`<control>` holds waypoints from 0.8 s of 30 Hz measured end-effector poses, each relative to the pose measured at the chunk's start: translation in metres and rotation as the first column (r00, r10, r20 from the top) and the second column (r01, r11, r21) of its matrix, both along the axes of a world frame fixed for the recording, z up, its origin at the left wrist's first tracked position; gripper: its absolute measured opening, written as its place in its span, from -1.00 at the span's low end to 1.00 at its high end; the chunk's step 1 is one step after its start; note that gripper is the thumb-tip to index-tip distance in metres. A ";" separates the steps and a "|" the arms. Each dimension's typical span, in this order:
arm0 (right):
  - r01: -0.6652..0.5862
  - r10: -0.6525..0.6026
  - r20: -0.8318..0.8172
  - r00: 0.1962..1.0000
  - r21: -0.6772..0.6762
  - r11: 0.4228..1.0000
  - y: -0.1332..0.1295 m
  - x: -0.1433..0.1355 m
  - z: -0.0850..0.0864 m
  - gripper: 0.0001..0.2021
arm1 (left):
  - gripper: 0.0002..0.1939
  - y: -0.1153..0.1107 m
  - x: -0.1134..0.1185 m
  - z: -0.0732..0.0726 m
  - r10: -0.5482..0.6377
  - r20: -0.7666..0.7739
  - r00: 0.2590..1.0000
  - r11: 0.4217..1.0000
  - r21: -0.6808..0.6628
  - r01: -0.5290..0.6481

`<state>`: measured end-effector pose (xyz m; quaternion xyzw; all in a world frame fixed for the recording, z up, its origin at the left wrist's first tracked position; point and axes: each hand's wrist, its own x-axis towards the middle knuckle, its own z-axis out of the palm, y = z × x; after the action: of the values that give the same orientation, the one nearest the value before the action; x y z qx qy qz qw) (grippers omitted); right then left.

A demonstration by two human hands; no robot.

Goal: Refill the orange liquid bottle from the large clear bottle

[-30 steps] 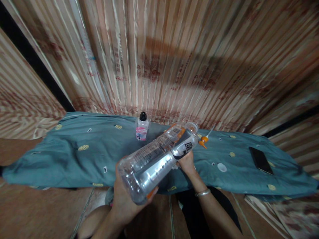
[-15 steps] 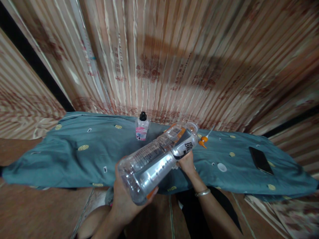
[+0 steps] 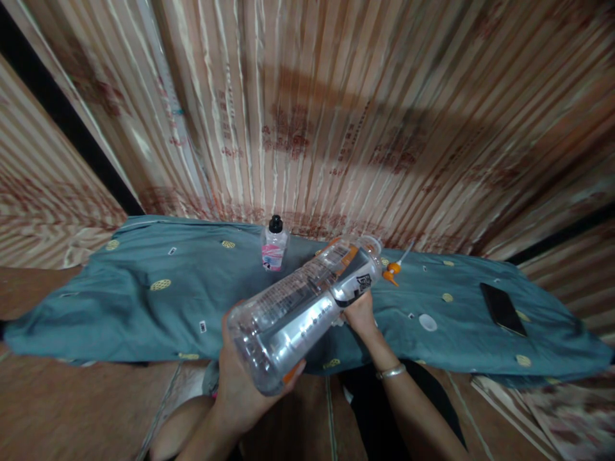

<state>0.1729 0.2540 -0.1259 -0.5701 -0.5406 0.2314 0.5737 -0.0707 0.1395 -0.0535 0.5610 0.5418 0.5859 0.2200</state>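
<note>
A large clear plastic bottle [image 3: 307,314] with a silver and orange label lies tilted across the middle, its open neck toward the upper right. My left hand [image 3: 240,378] is wrapped round its base end. Behind the label's upper part is my right hand [image 3: 360,315], closed, its fingers mostly hidden by the bottle. A small pale, crumpled-looking bit [image 3: 339,320] shows beside those fingers; its kind is unclear. Just past the bottle's neck, an orange trigger spray head [image 3: 392,271] with a clear tube rests on the cloth.
A small clear bottle [image 3: 273,251] with a black cap and pink label stands at the back of the teal cloth-covered surface [image 3: 129,301]. Rightward lie a round white disc [image 3: 428,323] and a black phone [image 3: 502,308]. A pleated curtain [image 3: 307,115] hangs close behind.
</note>
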 end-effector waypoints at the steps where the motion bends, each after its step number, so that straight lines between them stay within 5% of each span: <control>1: 0.004 -0.004 -0.001 1.000 0.001 1.000 0.000 0.000 0.000 -0.40 | -0.15 0.000 0.000 -0.003 -0.003 0.001 1.000 1.000 0.020 0.003; 24: -0.014 0.014 -0.032 0.999 0.022 1.000 -0.001 -0.001 0.002 -0.29 | -0.25 -0.001 -0.001 -0.005 0.023 -0.033 0.999 0.997 0.069 -0.020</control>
<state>0.1716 0.2532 -0.1239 -0.5563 -0.5378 0.2386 0.5868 -0.0715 0.1381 -0.0581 0.5722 0.5309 0.5970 0.1850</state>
